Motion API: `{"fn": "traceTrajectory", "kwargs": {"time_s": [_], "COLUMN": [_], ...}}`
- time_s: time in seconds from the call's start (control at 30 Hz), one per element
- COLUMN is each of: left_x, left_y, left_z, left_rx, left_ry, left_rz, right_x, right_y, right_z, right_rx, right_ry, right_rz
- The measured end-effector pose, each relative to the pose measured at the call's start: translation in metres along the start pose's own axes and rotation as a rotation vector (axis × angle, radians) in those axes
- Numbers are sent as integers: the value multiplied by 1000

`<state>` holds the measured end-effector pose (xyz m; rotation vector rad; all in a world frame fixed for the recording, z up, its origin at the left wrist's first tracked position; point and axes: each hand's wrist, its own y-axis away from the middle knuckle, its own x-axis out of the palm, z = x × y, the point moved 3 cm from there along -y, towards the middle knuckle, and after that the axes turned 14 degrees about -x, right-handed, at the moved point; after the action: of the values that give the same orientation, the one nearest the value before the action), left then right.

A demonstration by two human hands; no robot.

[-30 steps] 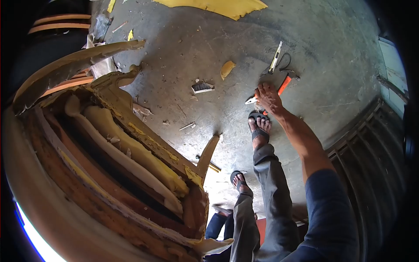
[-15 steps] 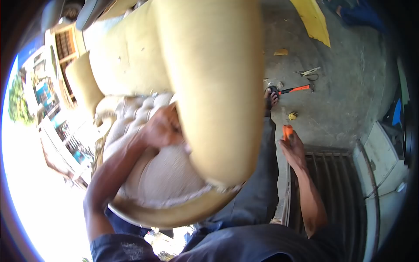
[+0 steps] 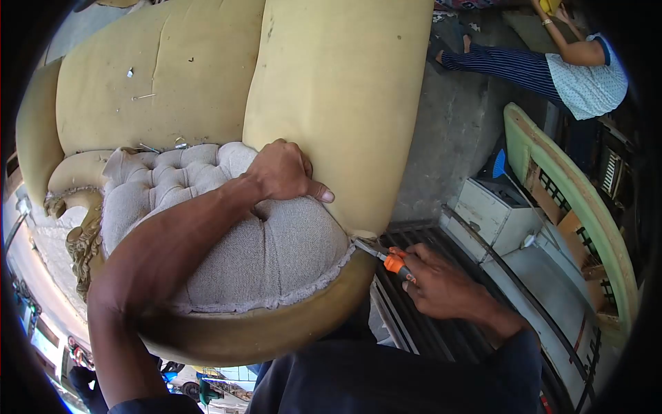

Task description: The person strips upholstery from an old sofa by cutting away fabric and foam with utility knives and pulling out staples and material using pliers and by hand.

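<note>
Orange-handled pliers (image 3: 396,262) are held in my right hand (image 3: 441,283), their jaws at the corner where the grey fabric edge meets the yellow cushion. My left hand (image 3: 286,172) rests closed on top of the grey tufted upholstery (image 3: 296,241), its thumb stretched toward the yellow cushion; whether it pinches anything is hidden. A rough trimmed edge runs along the grey fabric above the olive-yellow rim (image 3: 255,338). The tall yellow padded cushion (image 3: 338,103) rises beyond both hands. Small metal bits lie along the seam behind the tufts.
A person (image 3: 586,76) in a patterned top and striped trousers is at the upper right. A green curved frame (image 3: 579,200), a white box (image 3: 493,214) and dark slatted metal (image 3: 448,331) stand on the right. Carved trim (image 3: 84,252) is at left.
My right hand has brought the orange pliers up from the floor to the upholstery corner. The view has turned to the furniture, and the other person is now visible.
</note>
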<state>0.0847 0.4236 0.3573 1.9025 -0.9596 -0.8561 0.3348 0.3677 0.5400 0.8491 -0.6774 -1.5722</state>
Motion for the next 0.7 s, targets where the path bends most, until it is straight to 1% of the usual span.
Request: {"fn": "traceTrajectory", "kwargs": {"time_s": [0.03,0.1,0.2,0.3,0.43,0.5,0.53,0.63,0.67,0.7], "left_x": [1,-2,-6,0,-2,-3,-3,-2,2,0], "left_y": [-2,3,3,2,0,-1,0,-8,-9,-7], "left_z": [0,2,4,3,5,1,1,3,4,1], "left_rx": [-27,-14,-7,0,21,42,58,65,57,48], "left_ry": [-44,-21,-15,-21,-5,1,5,2,8,-9], "left_rz": [13,-8,-37,29,-1,-26,-45,-45,-28,-20], "right_x": [-3,-5,-3,-5,1,-10,-13,-14,-18,-24], "right_y": [1,-3,-4,-16,-18,-27,-28,-36,-44,-54], "right_z": [6,15,22,33,32,35,24,-32,-51,-60], "right_rx": [14,132,163,201,236,394,398,50,-19,71], "right_ry": [13,78,104,27,68,30,22,-187,-346,-423], "right_rz": [-1,74,103,130,54,185,181,165,209,307]}}
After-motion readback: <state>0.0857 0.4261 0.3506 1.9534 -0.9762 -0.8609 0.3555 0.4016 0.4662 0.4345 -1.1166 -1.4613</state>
